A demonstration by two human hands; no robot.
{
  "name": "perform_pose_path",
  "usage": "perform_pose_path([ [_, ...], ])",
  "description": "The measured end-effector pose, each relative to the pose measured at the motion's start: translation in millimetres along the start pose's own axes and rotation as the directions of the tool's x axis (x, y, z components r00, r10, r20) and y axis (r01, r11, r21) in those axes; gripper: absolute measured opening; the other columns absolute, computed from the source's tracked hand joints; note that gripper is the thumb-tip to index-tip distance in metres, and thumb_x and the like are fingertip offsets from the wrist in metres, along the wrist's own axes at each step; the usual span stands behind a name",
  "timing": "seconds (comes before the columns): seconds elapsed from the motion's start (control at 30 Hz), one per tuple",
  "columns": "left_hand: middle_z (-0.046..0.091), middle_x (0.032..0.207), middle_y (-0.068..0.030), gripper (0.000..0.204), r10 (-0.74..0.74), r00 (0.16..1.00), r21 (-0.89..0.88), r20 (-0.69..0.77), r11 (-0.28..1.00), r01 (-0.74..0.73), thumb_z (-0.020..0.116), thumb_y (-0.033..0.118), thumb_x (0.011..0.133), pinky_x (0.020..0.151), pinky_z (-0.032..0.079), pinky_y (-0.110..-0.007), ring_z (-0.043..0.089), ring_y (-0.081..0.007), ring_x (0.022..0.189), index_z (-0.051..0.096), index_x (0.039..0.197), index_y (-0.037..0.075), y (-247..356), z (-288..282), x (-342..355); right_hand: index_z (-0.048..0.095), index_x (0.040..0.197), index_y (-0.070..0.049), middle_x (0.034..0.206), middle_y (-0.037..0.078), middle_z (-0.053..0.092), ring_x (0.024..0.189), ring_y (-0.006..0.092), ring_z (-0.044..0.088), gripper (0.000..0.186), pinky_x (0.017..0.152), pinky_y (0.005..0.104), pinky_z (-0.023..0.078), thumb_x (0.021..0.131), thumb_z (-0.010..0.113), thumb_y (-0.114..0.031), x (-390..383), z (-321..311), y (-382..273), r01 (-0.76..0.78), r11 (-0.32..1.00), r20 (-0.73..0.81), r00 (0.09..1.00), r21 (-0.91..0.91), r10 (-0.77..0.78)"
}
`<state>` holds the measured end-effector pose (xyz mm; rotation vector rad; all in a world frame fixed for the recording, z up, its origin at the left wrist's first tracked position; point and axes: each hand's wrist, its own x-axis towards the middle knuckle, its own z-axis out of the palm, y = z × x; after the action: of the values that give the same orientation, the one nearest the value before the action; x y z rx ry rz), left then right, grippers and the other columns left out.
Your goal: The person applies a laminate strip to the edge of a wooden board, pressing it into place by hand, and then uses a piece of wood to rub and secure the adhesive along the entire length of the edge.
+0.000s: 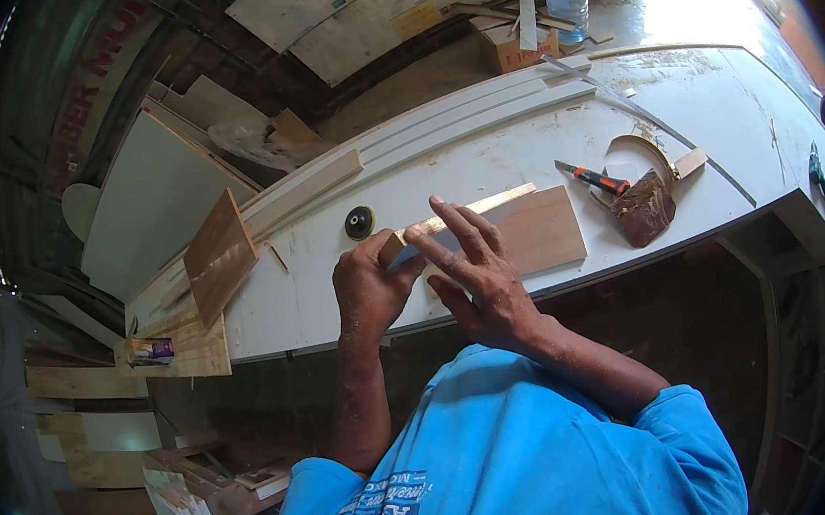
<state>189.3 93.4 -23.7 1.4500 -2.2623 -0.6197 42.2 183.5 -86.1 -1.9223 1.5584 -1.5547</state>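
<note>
A narrow wooden board point(501, 198) is held tilted up on its side above the white workbench, its pale raw edge facing up. My left hand point(371, 286) is closed around its near-left end, thumb against the side. My right hand point(484, 275) has its fingers stretched out and spread, some of them lying across the board's upper edge. Behind the right hand, a flat brown wood panel point(551, 229) lies on the bench; the hand and the held board hide part of it. A round black sanding pad point(360, 223) rests just beyond my left hand.
On the white workbench point(328, 310), an orange-black utility knife point(599, 178), a brown crumpled piece point(644, 209) and a curved strip lie to the right. Long white strips point(441, 145) run along the far side. A brown panel point(221, 256) leans at left. Pliers point(820, 177) sit far right.
</note>
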Motion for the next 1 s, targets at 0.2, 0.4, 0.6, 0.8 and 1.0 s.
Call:
perform_pose_path([
  [0.2, 0.075, 0.084, -0.0143, 0.030, 0.033, 0.999, -0.089, 0.030, 0.996, -0.031, 0.090, 0.025, 0.078, 0.071, 0.056, -0.044, 0.074, -0.0337, 0.078, 0.075, 0.097, 0.007, -16, 1, 6, 0.066, 0.141, -0.027, 0.165, 0.017, 0.037, 0.147, 0.0402, 0.039, 0.059, 0.118, 0.0528, 0.035, 0.088, 0.067, 0.001, -4, -10, -6, 0.109, 0.990, -0.017, 0.994, 0.093, -0.107],
  [0.4, 0.077, 0.091, -0.0152, 0.031, 0.134, 0.991, -0.121, -0.009, 0.984, -0.134, 0.092, 0.021, 0.077, 0.074, 0.057, -0.039, 0.075, -0.0321, 0.081, 0.075, 0.096, 0.005, -43, 3, 7, 0.073, 0.125, -0.008, 0.135, 0.017, 0.065, 0.126, 0.0307, 0.062, 0.036, 0.105, 0.0392, 0.049, 0.089, 0.072, -0.002, -37, -58, 27, -0.186, 0.926, -0.133, 0.961, 0.329, 0.241],
  [0.6, 0.078, 0.091, -0.0096, 0.027, 0.191, 0.980, -0.173, 0.050, 0.968, -0.180, 0.092, 0.009, 0.076, 0.076, 0.058, -0.032, 0.075, -0.0180, 0.082, 0.078, 0.098, 0.003, -56, -6, -1, 0.064, 0.136, -0.002, 0.116, 0.015, 0.072, 0.104, 0.0211, 0.069, 0.038, 0.092, 0.0348, 0.056, 0.099, 0.063, -0.007, -156, -92, 159, -0.726, 0.632, -0.382, 0.521, 0.271, 0.763],
  [0.8, 0.078, 0.095, -0.0072, 0.025, 0.129, 0.989, -0.275, 0.074, 0.956, -0.104, 0.090, 0.005, 0.078, 0.077, 0.057, -0.030, 0.071, -0.0121, 0.084, 0.079, 0.100, 0.003, -65, -3, -11, 0.046, 0.158, -0.021, 0.122, 0.016, 0.065, 0.100, 0.0306, 0.068, 0.072, 0.091, 0.0405, 0.056, 0.090, 0.055, 0.001, -167, -67, 152, -0.699, 0.715, -0.292, 0.690, -0.029, 0.663],
  [1.0, 0.077, 0.090, -0.0019, 0.022, 0.140, 0.988, -0.222, 0.068, 0.967, -0.122, 0.089, 0.005, 0.083, 0.076, 0.055, -0.025, 0.066, -0.0061, 0.083, 0.075, 0.100, 0.001, -66, 1, -16, 0.026, 0.168, -0.029, 0.095, 0.017, 0.061, 0.085, 0.0377, 0.064, 0.092, 0.077, 0.0514, 0.053, 0.085, 0.054, 0.002, -95, 1, 134, -0.370, 0.910, -0.050, 0.929, -0.190, 0.367],
])
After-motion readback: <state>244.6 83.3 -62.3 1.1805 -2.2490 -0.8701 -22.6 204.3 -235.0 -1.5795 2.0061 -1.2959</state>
